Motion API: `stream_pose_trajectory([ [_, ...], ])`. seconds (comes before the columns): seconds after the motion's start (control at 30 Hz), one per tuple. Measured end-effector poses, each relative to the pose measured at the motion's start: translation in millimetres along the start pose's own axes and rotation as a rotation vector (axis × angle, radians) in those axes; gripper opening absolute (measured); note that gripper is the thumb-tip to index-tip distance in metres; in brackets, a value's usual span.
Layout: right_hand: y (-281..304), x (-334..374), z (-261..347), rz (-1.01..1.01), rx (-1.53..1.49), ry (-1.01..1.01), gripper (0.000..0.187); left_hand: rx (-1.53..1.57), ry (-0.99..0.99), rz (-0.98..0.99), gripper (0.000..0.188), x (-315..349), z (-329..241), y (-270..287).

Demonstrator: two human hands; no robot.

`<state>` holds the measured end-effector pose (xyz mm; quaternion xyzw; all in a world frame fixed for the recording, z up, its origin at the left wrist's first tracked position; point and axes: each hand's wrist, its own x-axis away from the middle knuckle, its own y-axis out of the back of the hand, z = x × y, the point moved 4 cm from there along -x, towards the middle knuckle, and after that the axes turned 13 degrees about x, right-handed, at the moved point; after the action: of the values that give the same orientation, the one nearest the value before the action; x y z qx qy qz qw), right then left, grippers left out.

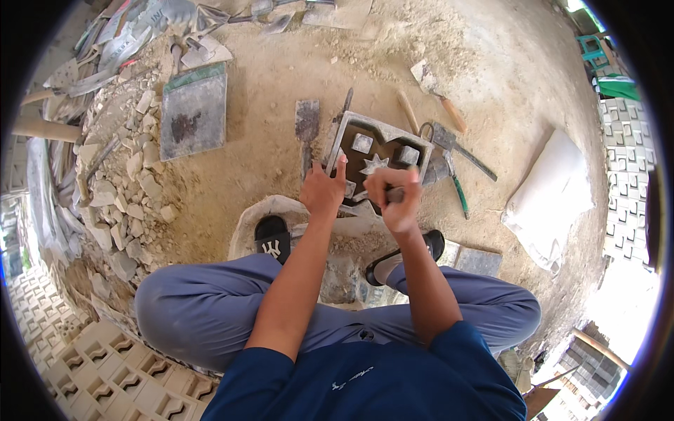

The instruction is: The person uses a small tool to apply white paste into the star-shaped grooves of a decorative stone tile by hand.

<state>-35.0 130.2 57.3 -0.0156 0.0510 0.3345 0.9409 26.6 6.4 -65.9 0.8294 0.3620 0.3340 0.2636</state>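
A square grey concrete-looking openwork block (418,142) lies between my feet, with a pale star shape (373,165) at its middle and small raised squares around it. My left hand (324,191) grips its near left side, thumb over the side wall and fingers outside. Above its near right part, my right hand (399,203) is closed in a fist round a short dark tool (395,195). The tool's working end is hidden, and this hand is slightly blurred.
A flat trowel (307,123) and a thin bar (344,109) lie left of the block. A hammer (442,137) and green-handled pliers (458,189) lie right of it. Rubble (137,189) and a grey board (194,112) are to the left, a white sack (554,196) to the right.
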Motion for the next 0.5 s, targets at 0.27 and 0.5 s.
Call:
stream_pose_trajectory([
  [0.27,-9.7,-0.5,-13.4,0.157,0.055,-0.077,0.087,0.013,-0.009,-0.014,0.083,1.2,3.6,1.9],
  [0.5,-6.0,6.5,5.2,0.179,0.058,-0.067,0.087,0.005,-0.002,0.001,0.084,-1.3,6.9,0.4],
])
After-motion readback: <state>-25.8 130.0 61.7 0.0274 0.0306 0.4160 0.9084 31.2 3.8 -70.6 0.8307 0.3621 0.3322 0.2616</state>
